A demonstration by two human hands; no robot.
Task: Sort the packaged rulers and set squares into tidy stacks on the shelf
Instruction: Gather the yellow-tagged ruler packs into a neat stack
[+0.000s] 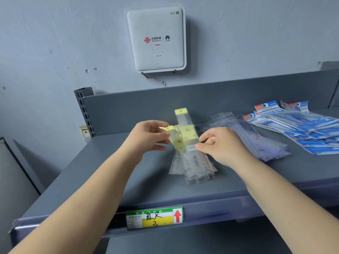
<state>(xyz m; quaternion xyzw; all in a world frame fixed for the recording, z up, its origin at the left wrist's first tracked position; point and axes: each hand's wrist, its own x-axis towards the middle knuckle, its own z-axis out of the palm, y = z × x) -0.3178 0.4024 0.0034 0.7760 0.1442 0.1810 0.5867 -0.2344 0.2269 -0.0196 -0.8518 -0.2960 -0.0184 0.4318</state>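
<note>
Grey metal shelf [128, 180]: flat deck with a raised back panel, and a green-and-yellow price label [154, 217] with a red arrow clipped to the near edge.

Yellow-headed ruler packets [192, 162]: clear sleeves with pale yellow header cards, lying in a loose, fanned pile at the centre of the deck, headers toward the far side. One packet juts out beyond the rest toward the back panel.

Left hand [148, 137]: raised over the left side of the pile, thumb and curled fingers pinching the yellow header end of one packet.

Right hand [220, 143]: on the right side of the same pile, fingertips and thumb closed on the edge of a top packet near its white barcode sticker.

Clear ruler packets [256, 140]: a second fanned pile just right of the right hand, partly hidden behind it.

Blue-headed geometry set packets [302, 129]: spread overlapping at the far right of the deck.

White Wi-Fi router [156, 40]: wall-mounted above the shelf, small green light on.

Slotted shelf upright [85, 112]: at the far left corner.
</note>
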